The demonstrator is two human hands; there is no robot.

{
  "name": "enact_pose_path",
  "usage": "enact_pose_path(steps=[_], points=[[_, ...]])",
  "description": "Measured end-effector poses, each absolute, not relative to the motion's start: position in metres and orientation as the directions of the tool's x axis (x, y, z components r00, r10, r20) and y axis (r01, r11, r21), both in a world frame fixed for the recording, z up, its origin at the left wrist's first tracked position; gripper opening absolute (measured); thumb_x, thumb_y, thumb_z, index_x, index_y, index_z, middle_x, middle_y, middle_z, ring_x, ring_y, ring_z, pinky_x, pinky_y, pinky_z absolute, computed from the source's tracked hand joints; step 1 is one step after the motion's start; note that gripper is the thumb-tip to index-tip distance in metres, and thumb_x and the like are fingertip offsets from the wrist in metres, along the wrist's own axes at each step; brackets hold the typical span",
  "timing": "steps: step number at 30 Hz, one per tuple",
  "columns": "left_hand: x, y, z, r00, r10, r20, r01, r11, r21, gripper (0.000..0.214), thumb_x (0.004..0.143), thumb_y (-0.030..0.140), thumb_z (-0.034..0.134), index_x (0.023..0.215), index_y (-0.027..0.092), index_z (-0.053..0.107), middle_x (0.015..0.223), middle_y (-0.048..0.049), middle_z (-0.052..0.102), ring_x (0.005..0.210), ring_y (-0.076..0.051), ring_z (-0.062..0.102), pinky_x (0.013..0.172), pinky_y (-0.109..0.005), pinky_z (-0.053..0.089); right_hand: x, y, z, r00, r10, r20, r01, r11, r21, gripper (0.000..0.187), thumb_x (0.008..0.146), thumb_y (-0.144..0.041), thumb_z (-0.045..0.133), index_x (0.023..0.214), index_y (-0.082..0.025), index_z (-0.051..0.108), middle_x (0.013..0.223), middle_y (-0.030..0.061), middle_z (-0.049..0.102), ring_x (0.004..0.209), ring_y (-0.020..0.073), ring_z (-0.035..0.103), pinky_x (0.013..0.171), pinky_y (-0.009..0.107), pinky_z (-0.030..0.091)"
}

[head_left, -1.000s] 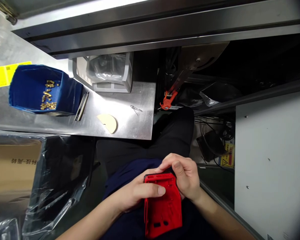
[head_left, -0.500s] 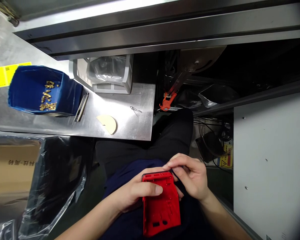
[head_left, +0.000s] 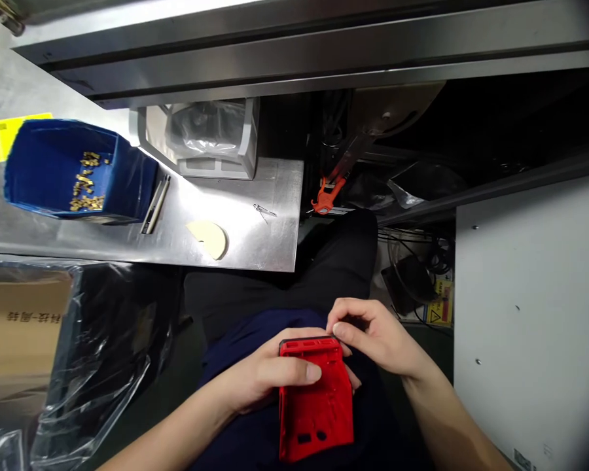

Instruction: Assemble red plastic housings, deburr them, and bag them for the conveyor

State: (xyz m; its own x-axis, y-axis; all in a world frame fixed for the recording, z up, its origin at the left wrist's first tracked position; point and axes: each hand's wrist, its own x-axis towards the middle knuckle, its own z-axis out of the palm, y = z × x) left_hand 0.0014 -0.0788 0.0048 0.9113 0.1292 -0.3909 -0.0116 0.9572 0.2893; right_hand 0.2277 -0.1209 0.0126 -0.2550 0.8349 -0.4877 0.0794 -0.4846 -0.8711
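Note:
My left hand [head_left: 279, 369] grips a red plastic housing [head_left: 319, 409] above my lap, thumb inside its hollow side and fingers behind it. The housing is an open shell with slots along its upper end and a few holes near its lower end. A thin black edging [head_left: 287, 341] runs along that upper end. At the upper right corner, my right hand [head_left: 368, 333] is closed in a pinch, thumb and index fingertip together against the edge. What lies between those fingertips is too small to make out.
On the metal bench [head_left: 245, 242] stand a blue bin [head_left: 132, 176] of small brass-coloured parts and a grey bin [head_left: 216, 168] holding a plastic bag. Tweezers [head_left: 156, 204], a cream half-disc [head_left: 210, 239] and a small metal piece [head_left: 264, 210] lie there. A white panel [head_left: 530, 294] stands right.
My right hand has turned and its fingers have drawn together into a pinch at the housing's corner. My left hand and the housing have hardly moved. The view has shifted slightly.

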Motion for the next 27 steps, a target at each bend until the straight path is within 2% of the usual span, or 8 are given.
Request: enact_pose_path(steps=[4,9,12,18,23,27], points=[[0.001,-0.077,0.006,0.920,0.110,-0.376,0.016,0.949,0.315,0.056,0.083,0.039,0.072,0.129,0.008,0.062,0.119,-0.0272,0.073,0.109,-0.039,0.070,0.097,-0.052,0.053,0.226,-0.119,0.018,-0.297,0.803,-0.516,0.043,-0.529,-0.848,0.022,0.098,-0.035,0.066,0.085,-0.017,0.067,0.069,-0.0019,0.063,0.065,0.0126,0.059,0.067,0.026,0.046],[0.002,-0.075,0.010,0.918,0.116,-0.380,0.028,0.935,0.352,0.058,0.083,0.044,0.072,0.128,0.008,0.065,0.118,-0.0255,0.073,0.105,-0.037,0.072,0.092,-0.047,0.055,0.232,-0.118,0.024,-0.316,0.787,-0.530,0.060,-0.541,-0.839,0.020,0.096,-0.034,0.069,0.087,-0.016,0.070,0.075,0.0003,0.068,0.069,0.0133,0.062,0.068,0.025,0.048],[0.003,-0.074,0.011,0.921,0.106,-0.375,0.046,0.925,0.376,0.058,0.084,0.045,0.071,0.128,0.008,0.066,0.119,-0.0250,0.073,0.106,-0.038,0.071,0.094,-0.048,0.055,0.234,-0.118,0.023,-0.331,0.757,-0.563,0.057,-0.580,-0.813,0.020,0.096,-0.033,0.070,0.087,-0.016,0.072,0.075,0.0009,0.070,0.069,0.0129,0.062,0.067,0.024,0.048],[0.002,-0.073,0.009,0.928,0.088,-0.361,0.053,0.930,0.364,0.062,0.084,0.044,0.073,0.134,0.009,0.062,0.121,-0.0254,0.073,0.110,-0.040,0.070,0.097,-0.052,0.053,0.235,-0.120,0.017,-0.403,0.681,-0.612,-0.111,-0.700,-0.706,0.024,0.093,-0.037,0.074,0.089,-0.014,0.072,0.071,0.0013,0.069,0.065,0.0111,0.062,0.062,0.021,0.047],[0.001,-0.074,0.009,0.932,0.083,-0.352,0.046,0.938,0.345,0.062,0.084,0.044,0.074,0.133,0.008,0.062,0.121,-0.0267,0.072,0.109,-0.038,0.071,0.096,-0.048,0.054,0.236,-0.120,0.016,-0.404,0.688,-0.603,-0.161,-0.702,-0.694,0.026,0.089,-0.038,0.078,0.088,-0.013,0.072,0.070,0.0009,0.068,0.064,0.0112,0.061,0.061,0.021,0.048],[0.001,-0.074,0.008,0.935,0.081,-0.347,0.044,0.941,0.337,0.063,0.084,0.044,0.073,0.135,0.008,0.061,0.121,-0.0264,0.073,0.109,-0.038,0.071,0.096,-0.049,0.054,0.234,-0.120,0.012,-0.450,0.687,-0.571,-0.202,-0.701,-0.684,0.027,0.091,-0.040,0.076,0.088,-0.013,0.070,0.069,-0.0004,0.064,0.062,0.0104,0.058,0.060,0.022,0.045]])
